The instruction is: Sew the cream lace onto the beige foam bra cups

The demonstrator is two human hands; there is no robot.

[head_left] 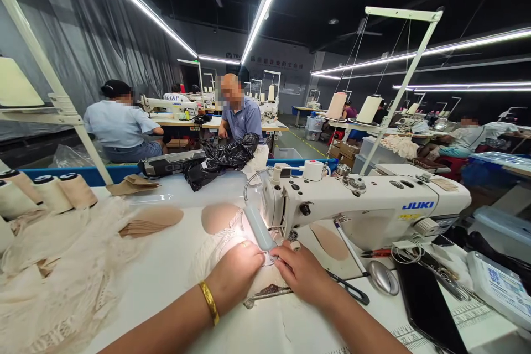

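My left hand point(237, 270), with a gold bangle point(208, 302) at the wrist, is closed at the edge of a cream lace fabric point(213, 249) bunched beside the needle area. Just right of it, my right hand point(306, 272) has thumb and forefinger pinched together near the needle plate point(267, 259); what lies between them is too small to make out. Over both hands stands the head of a white JUKI sewing machine point(365, 204). A lit lamp point(258, 227) on a bent neck shines down between it and the fabric.
Cream lace point(62, 287) is heaped at the left, by several thread cones point(78, 191). Beige pads point(155, 220) lie behind. A black phone point(431, 304), a computer mouse point(384, 277) and black-handled tool point(352, 290) lie at the right. Co-workers sit beyond the table.
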